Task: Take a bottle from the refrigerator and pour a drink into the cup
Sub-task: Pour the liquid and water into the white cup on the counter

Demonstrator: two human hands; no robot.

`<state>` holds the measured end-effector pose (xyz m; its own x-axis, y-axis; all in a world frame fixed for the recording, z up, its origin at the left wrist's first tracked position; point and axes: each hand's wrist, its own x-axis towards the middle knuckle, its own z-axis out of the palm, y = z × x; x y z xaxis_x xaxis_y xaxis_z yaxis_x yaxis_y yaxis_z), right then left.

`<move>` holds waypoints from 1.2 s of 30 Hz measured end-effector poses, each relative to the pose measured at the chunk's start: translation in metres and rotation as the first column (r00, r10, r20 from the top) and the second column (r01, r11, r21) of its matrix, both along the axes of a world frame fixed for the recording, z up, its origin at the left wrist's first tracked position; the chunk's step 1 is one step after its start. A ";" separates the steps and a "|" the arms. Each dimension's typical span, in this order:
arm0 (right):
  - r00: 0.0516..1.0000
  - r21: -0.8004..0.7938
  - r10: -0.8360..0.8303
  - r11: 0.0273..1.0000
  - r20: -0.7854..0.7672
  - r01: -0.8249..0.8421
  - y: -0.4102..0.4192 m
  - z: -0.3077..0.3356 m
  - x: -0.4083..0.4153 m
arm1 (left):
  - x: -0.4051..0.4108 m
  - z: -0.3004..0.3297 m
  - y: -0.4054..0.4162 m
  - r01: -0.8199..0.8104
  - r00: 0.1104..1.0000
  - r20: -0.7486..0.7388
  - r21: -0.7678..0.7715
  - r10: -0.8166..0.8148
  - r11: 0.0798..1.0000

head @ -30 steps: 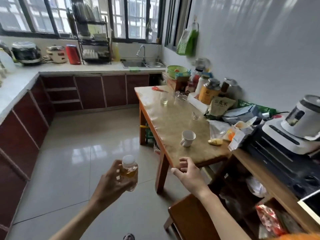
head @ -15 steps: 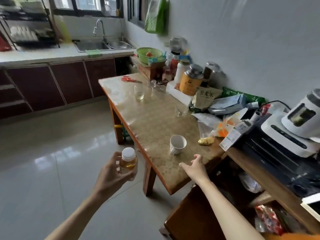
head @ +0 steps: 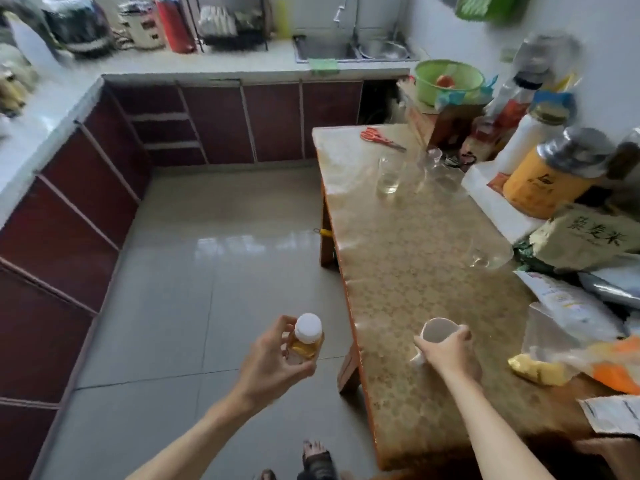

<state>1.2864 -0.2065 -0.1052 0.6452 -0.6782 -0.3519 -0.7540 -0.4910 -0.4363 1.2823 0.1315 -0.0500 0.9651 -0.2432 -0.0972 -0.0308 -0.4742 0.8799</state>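
Observation:
A small clear bottle (head: 306,339) of amber drink with a white cap stands upright in my left hand (head: 273,362), held over the floor just left of the table. The white cup (head: 437,330) stands on the patterned table (head: 398,265) near its left edge. My right hand (head: 446,351) grips the cup's side from the near side; the cup's handle points toward me on the left. The cup's inside looks empty.
Clear glasses (head: 389,174) and red scissors (head: 379,138) lie at the table's far end. Jars, an orange tin (head: 550,174), bags and packets crowd the right side by the wall. Dark red cabinets (head: 214,123) and a sink (head: 353,50) line the far counter; tiled floor lies to the left.
I have stepped closer to the table. My right hand moved forward from the table's corner and took hold of the cup. The bottle stays in my left hand.

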 end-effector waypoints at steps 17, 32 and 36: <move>-0.067 -0.126 0.969 -0.038 0.237 -0.991 0.394 0.093 0.074 | -0.120 0.033 0.207 -0.899 0.438 0.161 0.054 0.885 0.435; -0.655 -0.262 0.699 -0.601 0.286 -0.755 0.702 0.135 -0.197 | -0.434 0.038 0.377 -0.966 -0.237 0.194 -0.155 0.952 -0.209; -0.741 -0.241 0.625 -0.701 0.248 -0.672 0.754 0.133 -0.267 | -0.501 0.035 0.399 -0.930 -0.358 0.172 -0.160 0.918 -0.332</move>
<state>1.0194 0.5478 0.0283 -0.0303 0.9995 -0.0067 0.8783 0.0234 -0.4776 0.7814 0.5304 -0.0154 -0.1102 0.9877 0.1106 0.3726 -0.0621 0.9259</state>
